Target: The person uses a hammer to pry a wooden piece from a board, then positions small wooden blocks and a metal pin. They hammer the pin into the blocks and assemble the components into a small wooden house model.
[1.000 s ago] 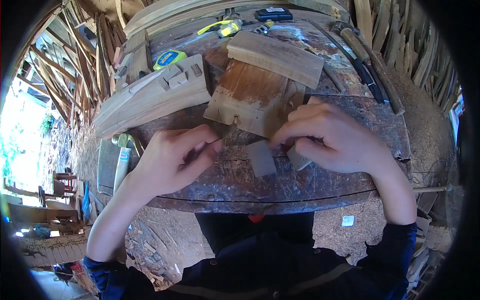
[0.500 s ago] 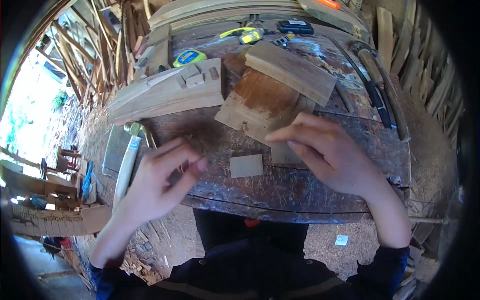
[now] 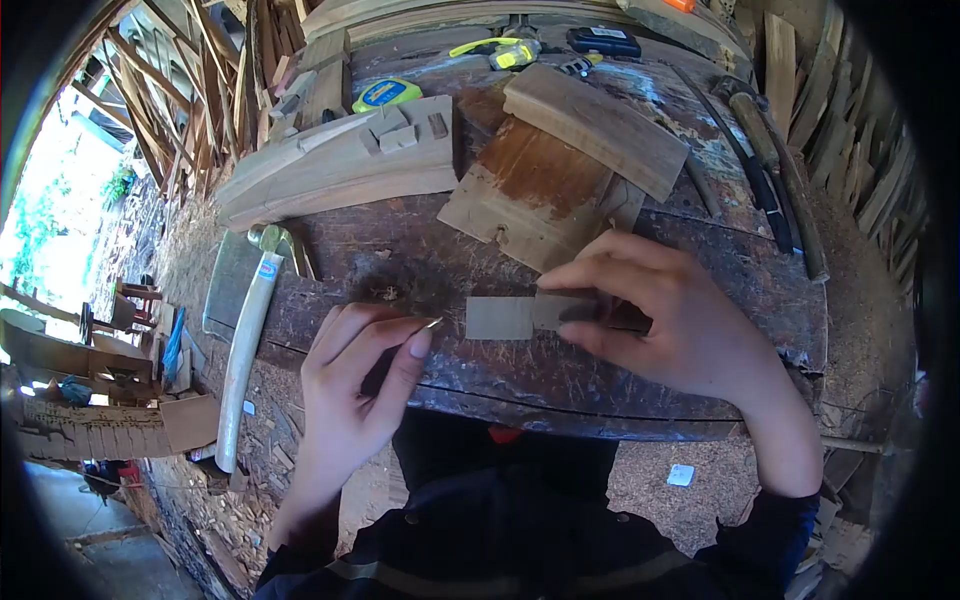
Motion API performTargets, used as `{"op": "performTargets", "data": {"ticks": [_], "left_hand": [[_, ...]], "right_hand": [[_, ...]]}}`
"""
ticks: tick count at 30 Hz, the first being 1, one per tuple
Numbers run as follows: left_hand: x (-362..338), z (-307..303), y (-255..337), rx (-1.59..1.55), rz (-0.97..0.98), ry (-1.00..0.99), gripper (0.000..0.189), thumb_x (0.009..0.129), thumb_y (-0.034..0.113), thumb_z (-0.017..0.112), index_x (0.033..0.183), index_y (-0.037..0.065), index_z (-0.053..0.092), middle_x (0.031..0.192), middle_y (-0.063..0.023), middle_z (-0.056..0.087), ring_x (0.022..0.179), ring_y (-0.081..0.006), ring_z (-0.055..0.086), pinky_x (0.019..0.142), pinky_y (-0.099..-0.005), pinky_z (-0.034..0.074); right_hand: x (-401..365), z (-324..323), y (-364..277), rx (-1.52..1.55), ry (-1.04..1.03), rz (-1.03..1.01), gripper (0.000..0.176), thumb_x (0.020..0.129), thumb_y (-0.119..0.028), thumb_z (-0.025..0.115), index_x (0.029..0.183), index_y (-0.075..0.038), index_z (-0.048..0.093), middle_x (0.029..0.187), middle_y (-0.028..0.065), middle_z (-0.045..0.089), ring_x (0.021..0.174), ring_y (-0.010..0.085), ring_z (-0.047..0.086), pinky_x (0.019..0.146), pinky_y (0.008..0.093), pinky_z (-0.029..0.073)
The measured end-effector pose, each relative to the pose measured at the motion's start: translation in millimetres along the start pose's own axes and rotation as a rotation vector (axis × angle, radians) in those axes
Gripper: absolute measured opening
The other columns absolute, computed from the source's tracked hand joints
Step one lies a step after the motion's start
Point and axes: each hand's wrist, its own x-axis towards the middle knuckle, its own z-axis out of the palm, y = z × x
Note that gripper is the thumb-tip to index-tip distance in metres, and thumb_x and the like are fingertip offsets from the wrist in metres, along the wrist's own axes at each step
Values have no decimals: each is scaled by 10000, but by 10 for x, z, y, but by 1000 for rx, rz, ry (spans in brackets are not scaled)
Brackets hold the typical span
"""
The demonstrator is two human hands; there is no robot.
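My left hand (image 3: pixel 355 375) is closed in a pinch over the front of the workbench, with a small shiny metal piece (image 3: pixel 434 323) between thumb and forefinger. It could be a nail, but most of it is hidden. To its right, a thin, pale rectangular wood piece (image 3: pixel 499 318) lies flat on the bench. Its right end meets a second small wood piece (image 3: pixel 549 311), which my right hand (image 3: pixel 655 320) grips between thumb and fingers. A claw hammer (image 3: pixel 246 355) lies left of my left hand, its handle reaching past the bench edge.
Beyond my hands are a thick wooden beam (image 3: pixel 340 172) bearing small blocks, a stained board (image 3: pixel 530 195) under another plank (image 3: pixel 595 130), and a tape measure (image 3: pixel 386 94). Long-handled tools (image 3: pixel 765 170) lie along the right side. The dark bench (image 3: pixel 480 385) ends close to my body.
My left hand has come away from the hammer side and now pinches a small shiny piece. My right hand has lowered onto the second wood piece, now aligned against the first.
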Motion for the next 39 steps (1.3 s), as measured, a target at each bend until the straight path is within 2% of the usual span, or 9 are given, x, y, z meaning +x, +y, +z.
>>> {"op": "performTargets", "data": {"ticks": [1,4,11,14,20,23,31,35,39], "left_hand": [[18,18,-6,-20,16,7,86,928,70,763,1005,32,758,990,-106,739,853,-294,691,811,-380,533],[75,75,1,-73,44,11,94,921,67,767,1004,25,752,1021,-109,746,909,-302,711,834,-387,553],[121,182,0,-103,188,-47,99,931,64,748,1003,1,720,1174,-124,768,1104,-319,740,915,-404,579],[107,183,9,-107,149,-85,78,958,76,720,991,11,692,1219,-125,763,1150,-329,727,944,-423,571],[129,184,21,-56,142,-125,86,1000,110,675,993,25,659,1259,-123,750,1187,-337,706,998,-442,542],[147,185,37,-87,130,-114,78,1012,95,639,981,23,645,1232,-156,759,1174,-367,709,987,-470,534],[170,198,34,-29,134,-105,109,1017,124,627,975,28,652,1235,-121,764,1176,-350,703,1021,-484,518],[187,193,16,-18,118,-117,144,1041,151,584,998,26,642,1262,-125,759,1187,-352,697,1037,-496,511],[224,183,3,-34,89,-128,121,1033,138,621,1038,19,645,1308,-112,740,1219,-335,680,1070,-482,503]], "right_hand": [[-5,8,-3,-12,8,-8,378,895,-186,816,1257,-114,736,1061,74,679,954,227,711,849,358,588],[4,-20,-23,-53,-51,-9,417,917,-216,795,1298,-83,690,1143,85,624,982,274,711,870,406,601],[13,-42,-31,-167,-83,8,434,884,-186,807,1292,-99,684,1118,67,586,955,256,704,883,413,600],[17,-32,3,-186,-50,-53,438,872,-184,809,1283,-101,683,1108,74,582,934,266,701,870,416,597],[18,-30,23,-193,-26,-94,459,861,-194,814,1291,-108,679,1103,86,583,933,289,699,862,422,586],[18,-45,24,-192,-29,-92,470,866,-207,813,1305,-115,674,1110,85,586,935,288,700,866,423,584],[31,-47,61,-189,-39,-103,491,887,-230,800,1346,-139,651,1132,85,586,937,281,701,848,413,588],[22,-71,38,-255,-71,-108,506,895,-238,798,1362,-137,631,1143,87,575,889,273,685,818,406,586],[-1,-95,15,-325,-92,-107,528,897,-239,797,1381,-129,617,1165,82,557,861,261,660,805,399,579]]}}
